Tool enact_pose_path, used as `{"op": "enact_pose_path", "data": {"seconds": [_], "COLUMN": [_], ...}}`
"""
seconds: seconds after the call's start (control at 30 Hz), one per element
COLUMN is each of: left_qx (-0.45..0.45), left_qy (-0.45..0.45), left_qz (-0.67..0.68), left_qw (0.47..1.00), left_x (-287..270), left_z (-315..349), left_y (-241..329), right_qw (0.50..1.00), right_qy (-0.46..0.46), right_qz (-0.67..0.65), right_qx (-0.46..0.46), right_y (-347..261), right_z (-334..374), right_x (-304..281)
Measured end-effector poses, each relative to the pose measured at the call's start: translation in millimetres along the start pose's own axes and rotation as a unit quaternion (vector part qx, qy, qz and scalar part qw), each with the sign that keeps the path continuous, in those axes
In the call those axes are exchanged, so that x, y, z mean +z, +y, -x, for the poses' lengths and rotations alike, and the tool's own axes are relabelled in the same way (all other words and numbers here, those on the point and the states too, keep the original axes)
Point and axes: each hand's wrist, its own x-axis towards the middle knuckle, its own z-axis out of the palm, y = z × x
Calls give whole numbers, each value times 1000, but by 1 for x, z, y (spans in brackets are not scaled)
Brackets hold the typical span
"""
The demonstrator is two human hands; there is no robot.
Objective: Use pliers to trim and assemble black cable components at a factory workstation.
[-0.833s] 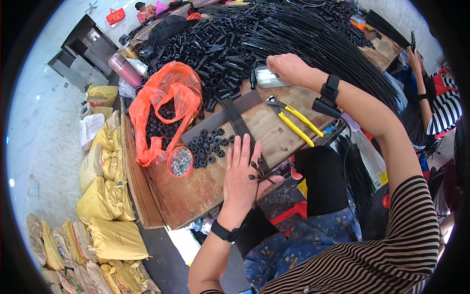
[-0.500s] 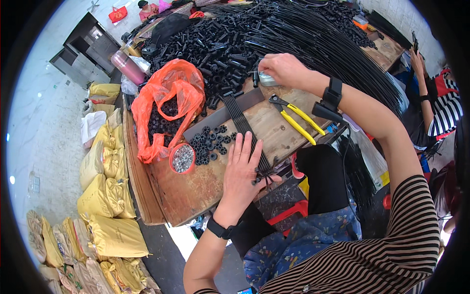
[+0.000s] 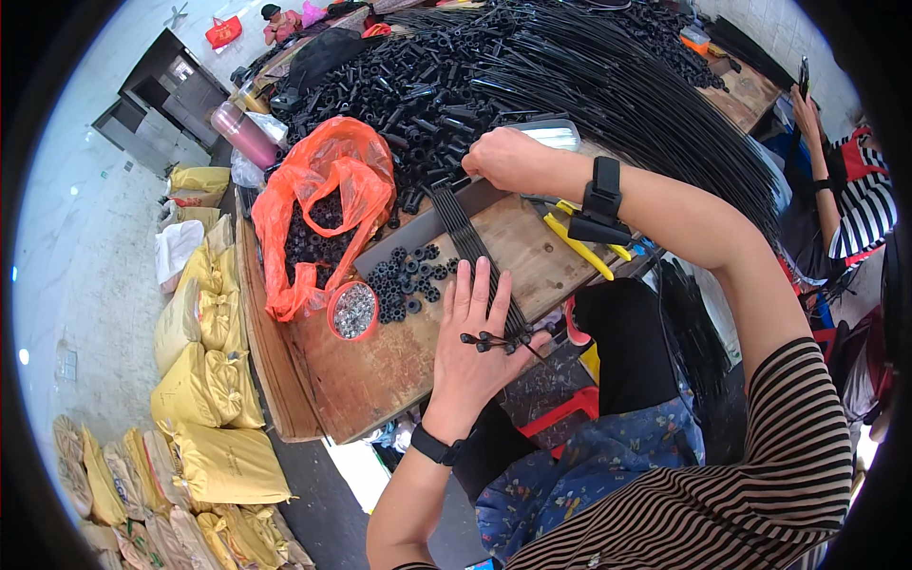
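My left hand (image 3: pixel 472 332) lies flat with its fingers stretched out over the near part of a bundle of thin black rods (image 3: pixel 463 228). Dark knobbed rod ends (image 3: pixel 494 340) stick out across its thumb side. Beyond the bundle's far end, my right hand (image 3: pixel 508 158) is closed beside a grey metal strip (image 3: pixel 404 236). Whatever its fingers grip is hidden. Just past that hand sits a shallow clear case (image 3: pixel 556 135). Yellow-handled pincers (image 3: pixel 594 261) lie on the wooden table (image 3: pixel 375 366), partly covered by my right forearm and its wrist device.
Small black round parts (image 3: pixel 404 275) and a red cup (image 3: pixel 352 312) of shiny metal bits lie left of the rods. Behind are an orange plastic bag (image 3: pixel 323 180), heaped black tubes (image 3: pixel 408 104) and long black rods (image 3: pixel 627 95). Yellow sacks (image 3: pixel 228 461) line the left; another person (image 3: pixel 860 204) sits right.
My right hand has moved left from the clear case to near the far end of the rods, closed. The rods' knobbed ends have shifted over my left hand, which stays flat.
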Motion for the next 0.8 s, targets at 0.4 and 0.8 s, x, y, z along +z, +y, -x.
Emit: {"op": "enact_pose_path", "data": {"seconds": [0.4,0.8], "left_qx": [1,11], "left_qy": [10,21], "left_qz": [4,5], "left_qw": [1000,1000], "left_x": [2,1], "left_z": [1,1], "left_y": [-3,-2], "right_qw": [1000,999], "right_qy": [23,28], "right_qz": [-9,17], "right_qx": [-7,-14], "right_y": [-3,-8], "right_z": [-3,-1], "right_x": [7,8]}}
